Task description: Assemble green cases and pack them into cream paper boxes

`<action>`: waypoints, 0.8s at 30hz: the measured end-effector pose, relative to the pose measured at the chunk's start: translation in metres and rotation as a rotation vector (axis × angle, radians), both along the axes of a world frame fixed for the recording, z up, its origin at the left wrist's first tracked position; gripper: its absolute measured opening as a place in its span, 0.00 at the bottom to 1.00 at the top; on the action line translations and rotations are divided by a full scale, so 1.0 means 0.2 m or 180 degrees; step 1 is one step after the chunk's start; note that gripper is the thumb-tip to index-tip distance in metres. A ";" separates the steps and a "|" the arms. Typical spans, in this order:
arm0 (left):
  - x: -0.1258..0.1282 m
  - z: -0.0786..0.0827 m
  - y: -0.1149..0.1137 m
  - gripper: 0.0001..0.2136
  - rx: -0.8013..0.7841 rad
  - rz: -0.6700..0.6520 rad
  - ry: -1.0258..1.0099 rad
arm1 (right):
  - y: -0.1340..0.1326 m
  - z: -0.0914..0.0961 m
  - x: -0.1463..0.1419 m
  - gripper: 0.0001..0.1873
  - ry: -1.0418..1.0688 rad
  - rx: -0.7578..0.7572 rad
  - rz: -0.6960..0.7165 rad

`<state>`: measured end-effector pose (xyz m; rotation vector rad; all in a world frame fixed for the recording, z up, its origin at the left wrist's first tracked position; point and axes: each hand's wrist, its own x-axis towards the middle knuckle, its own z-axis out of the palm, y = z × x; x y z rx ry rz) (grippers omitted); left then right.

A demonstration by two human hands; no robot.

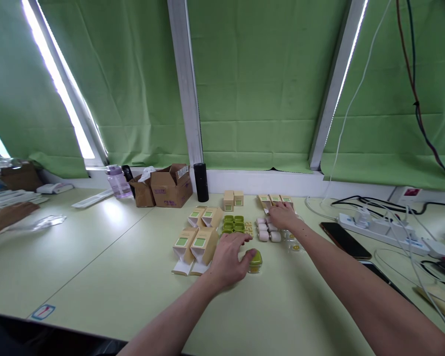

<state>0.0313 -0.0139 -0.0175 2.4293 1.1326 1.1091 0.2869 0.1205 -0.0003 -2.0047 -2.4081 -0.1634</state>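
Observation:
My left hand (pixel 230 259) is open, thumb and fingers apart, just left of a small clear container with a green lid (pixel 255 262). Stretched forward, my right hand (pixel 282 216) is open at the front of a row of small cardboard boxes (pixel 275 199); its fingertips are partly hidden. Below it lie several white rounded pieces (pixel 264 236) and clear containers with yellow contents (pixel 293 245). Several green square pieces (pixel 239 219) and small yellowish pieces (pixel 248 227) sit between my hands. Left of my left hand, several tan boxes with green labels (pixel 204 242) stand with their flaps out.
Two small closed boxes (pixel 228 200) stand farther back, near a black cylinder (pixel 200 182) and an open carton (pixel 171 188). A phone (pixel 344 240), a power strip (pixel 383 232) and loose cables lie at right. Another person's hand (pixel 17 213) rests at far left by clear plastic.

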 end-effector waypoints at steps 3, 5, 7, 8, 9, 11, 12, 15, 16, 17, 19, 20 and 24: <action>0.00 -0.01 0.02 0.09 0.0087 0.0178 -0.0356 | 0.00 0.00 0.00 0.21 0.0047 0.0217 0.0066; -0.01 -0.02 0.03 0.09 0.0057 0.0288 -0.0589 | -0.01 0.01 0.00 0.24 0.0093 0.0402 0.0084; -0.01 -0.01 0.05 0.09 -0.0044 0.0373 -0.0799 | -0.03 0.02 0.00 0.26 0.0152 0.0607 0.0080; -0.01 -0.01 0.05 0.10 -0.0111 0.0404 -0.0895 | -0.05 0.03 -0.01 0.26 0.0185 0.0715 0.0079; -0.01 0.00 0.05 0.10 -0.0184 0.0427 -0.0993 | -0.07 0.04 -0.01 0.27 0.0218 0.0825 0.0082; -0.02 0.00 0.06 0.11 -0.0347 0.0443 -0.1187 | -0.12 0.05 -0.02 0.28 0.0284 0.1049 0.0106; -0.02 0.01 0.06 0.12 -0.0433 0.0436 -0.1288 | -0.15 0.05 -0.02 0.29 0.0312 0.1160 0.0127; -0.02 0.01 0.07 0.14 -0.0687 0.0362 -0.1592 | -0.25 0.06 -0.04 0.32 0.0390 0.1454 0.0190; -0.02 0.01 0.07 0.15 -0.0752 0.0331 -0.1687 | -0.29 0.06 -0.05 0.33 0.0436 0.1588 0.0213; -0.02 0.00 0.08 0.17 -0.0812 0.0299 -0.1779 | -0.33 0.06 -0.06 0.32 0.0543 0.1859 0.0305; -0.02 -0.01 0.09 0.20 -0.0931 0.0238 -0.1956 | -0.41 0.06 -0.10 0.30 0.0690 0.2392 0.0548; -0.02 -0.01 0.10 0.21 -0.0996 0.0198 -0.2047 | -0.46 0.07 -0.12 0.29 0.0757 0.2604 0.0685; -0.02 0.01 0.11 0.26 -0.1272 -0.0060 -0.2435 | -0.65 0.07 -0.20 0.27 0.0912 0.3052 0.1222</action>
